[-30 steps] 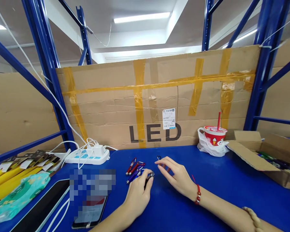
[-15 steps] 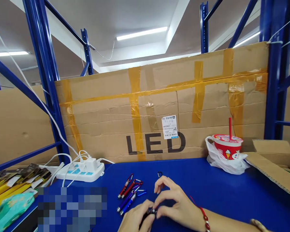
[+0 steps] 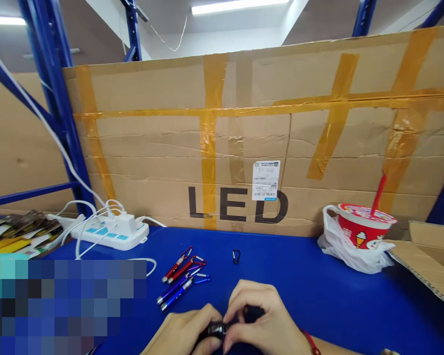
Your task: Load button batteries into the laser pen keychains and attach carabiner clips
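Note:
My left hand [image 3: 187,329], at the bottom centre, is closed around a small black cylinder [image 3: 217,329] that looks like a penlight body. Most of it is hidden by my fingers. Thumb and forefinger of my right hand [image 3: 264,315] pinch its right end, and the two hands nearly touch. Ahead and to the left lie two red penlights [image 3: 178,267] with red clips, a purple penlight [image 3: 172,292] and a blue penlight [image 3: 176,296]. A loose black carabiner clip [image 3: 234,257] lies on the blue tabletop, beyond my right hand.
A white power strip [image 3: 133,239] with plugs and cables stands at the back left. Packaged items [image 3: 11,241] lie at the far left. On the right are a red cup [image 3: 362,229] in a plastic bag and an open carton [image 3: 422,266]. A cardboard panel [image 3: 163,172] closes the back.
The view has tilted down and turned slightly, so the scene sits higher. The loose black carabiner now shows whole, no longer partly behind my right hand. Both hands still hold the black cylinder.

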Available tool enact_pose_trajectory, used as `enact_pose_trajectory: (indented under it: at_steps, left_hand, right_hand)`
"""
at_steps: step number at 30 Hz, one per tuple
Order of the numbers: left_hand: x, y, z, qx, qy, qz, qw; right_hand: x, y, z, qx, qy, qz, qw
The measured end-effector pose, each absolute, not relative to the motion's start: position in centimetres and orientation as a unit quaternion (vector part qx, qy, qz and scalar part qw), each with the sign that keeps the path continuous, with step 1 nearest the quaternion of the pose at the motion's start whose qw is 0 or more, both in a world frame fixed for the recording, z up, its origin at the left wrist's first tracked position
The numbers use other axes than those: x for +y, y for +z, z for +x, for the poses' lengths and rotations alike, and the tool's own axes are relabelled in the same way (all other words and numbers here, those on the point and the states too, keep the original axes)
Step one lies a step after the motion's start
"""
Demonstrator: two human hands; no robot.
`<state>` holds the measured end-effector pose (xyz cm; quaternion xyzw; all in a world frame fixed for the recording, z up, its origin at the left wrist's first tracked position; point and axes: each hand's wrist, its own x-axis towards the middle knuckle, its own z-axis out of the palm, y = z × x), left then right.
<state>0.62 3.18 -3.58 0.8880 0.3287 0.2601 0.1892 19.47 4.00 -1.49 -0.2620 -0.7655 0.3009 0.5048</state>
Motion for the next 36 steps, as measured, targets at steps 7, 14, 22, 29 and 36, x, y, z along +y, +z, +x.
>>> enact_pose_trajectory:
  at_steps: [7,14,22,29,36]
  left_hand:
    - [1.0,-0.3,0.9,0.356,0.212,0.897,0.152]
    - [0.4,-0.3,0.6,0.38,0.204,0.895,0.115]
    - [0.3,-0.5,0.5,0.389,0.213,0.89,0.107]
    - [0.9,-0.5,0.5,0.379,0.21,0.887,0.157]
    - [1.0,-0.7,0.4,0.367,0.208,0.893,0.155]
  right_hand:
    - [3.2,-0.8,19.2,-0.789,0.245,-0.3,0.478]
    - [2.6,-0.8,19.1,-0.765,0.256,-0.358,0.469]
    - [2.7,-0.9,18.8,-0.747,0.306,-0.384,0.448]
    - [4.0,-1.4,19.0,-0.703,0.454,-0.373,0.401]
    - [3.8,-1.3,19.2,-0.766,0.417,-0.354,0.337]
